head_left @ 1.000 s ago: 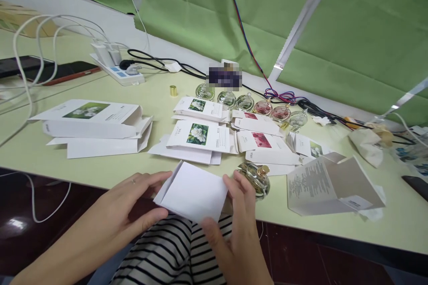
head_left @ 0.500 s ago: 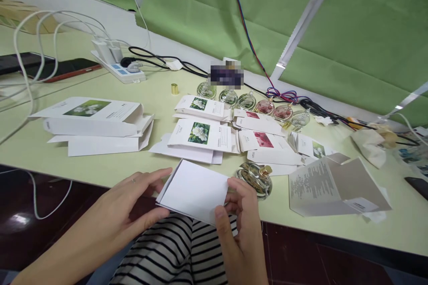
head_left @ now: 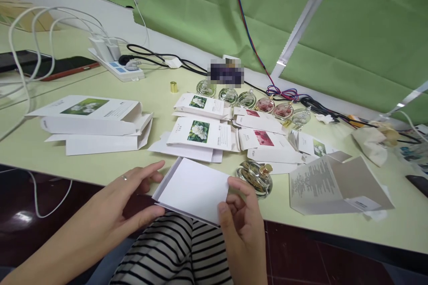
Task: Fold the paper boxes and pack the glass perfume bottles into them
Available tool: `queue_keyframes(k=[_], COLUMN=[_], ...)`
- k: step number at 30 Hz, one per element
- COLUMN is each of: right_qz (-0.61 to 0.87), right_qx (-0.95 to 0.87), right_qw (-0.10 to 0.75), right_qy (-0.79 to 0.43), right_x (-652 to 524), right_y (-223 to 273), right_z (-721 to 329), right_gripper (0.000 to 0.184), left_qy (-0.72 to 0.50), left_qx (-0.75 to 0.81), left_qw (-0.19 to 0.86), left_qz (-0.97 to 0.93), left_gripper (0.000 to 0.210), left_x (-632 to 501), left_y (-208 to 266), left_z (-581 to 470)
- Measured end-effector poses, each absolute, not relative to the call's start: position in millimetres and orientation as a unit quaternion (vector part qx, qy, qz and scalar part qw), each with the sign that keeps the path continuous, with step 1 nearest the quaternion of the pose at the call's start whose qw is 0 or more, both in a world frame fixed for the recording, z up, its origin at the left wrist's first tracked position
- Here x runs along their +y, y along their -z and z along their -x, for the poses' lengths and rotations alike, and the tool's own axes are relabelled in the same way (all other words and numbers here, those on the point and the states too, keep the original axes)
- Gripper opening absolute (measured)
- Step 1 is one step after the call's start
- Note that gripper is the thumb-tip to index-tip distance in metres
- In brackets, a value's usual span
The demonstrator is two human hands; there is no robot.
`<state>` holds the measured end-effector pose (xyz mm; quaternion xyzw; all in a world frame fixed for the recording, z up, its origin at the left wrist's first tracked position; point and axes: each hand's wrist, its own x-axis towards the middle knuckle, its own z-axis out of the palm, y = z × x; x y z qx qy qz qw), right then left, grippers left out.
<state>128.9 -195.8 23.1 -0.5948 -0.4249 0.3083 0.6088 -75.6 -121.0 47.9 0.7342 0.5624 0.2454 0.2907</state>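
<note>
A plain white cardboard piece (head_left: 195,187), folded like a shallow box with a raised flap on its left side, is held over the table's front edge. My right hand (head_left: 243,213) grips its right side between thumb and fingers. Spread around the left side is my left hand (head_left: 130,200), with a ring on one finger. Its thumb lies at the near left corner; whether it touches cannot be made out. Just beyond my right hand, a glass perfume bottle (head_left: 256,178) with a gold neck lies on the table.
White flower-printed cartons lie at left (head_left: 90,118), centre (head_left: 199,133) and right (head_left: 264,142). Several round glass bottles (head_left: 247,100) line up behind them. An open grey carton (head_left: 317,187) stands at right. A gold cap (head_left: 173,87), power strip (head_left: 125,71) and cables are farther back.
My left hand's fingers and thumb have drawn slightly left from the cardboard. The flap on its left side shows a little wider. My right hand keeps its grip.
</note>
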Motion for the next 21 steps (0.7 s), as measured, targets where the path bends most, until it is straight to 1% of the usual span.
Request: queue_keyframes(k=[7,13,16,21], right_qz=[0.595,0.601,0.602,0.598], right_qx=[-0.447,-0.450,-0.443,-0.425], right_qw=[0.599,0.596,0.600,0.614], right_qy=[-0.294,-0.284,-0.284,-0.289], right_x=[-196,-197,-197,-198], right_y=[-21,-22,-22,-22], right_z=[-130,-131,-129,-127], right_gripper=[0.031,0.030,0.030,0.030], left_qy=[-0.240,-0.198,-0.170,-0.182], left_qx=[0.548,0.476,0.455,0.458], left_qw=[0.286,0.268,0.259,0.252], left_qz=[-0.749,-0.814,-0.835,-0.833], left_gripper=[0.066,0.075,0.083,0.090], left_x=[-118,-104,-100,-103], left_y=[-46,-54,-54,-49], left_z=[78,71,67,67])
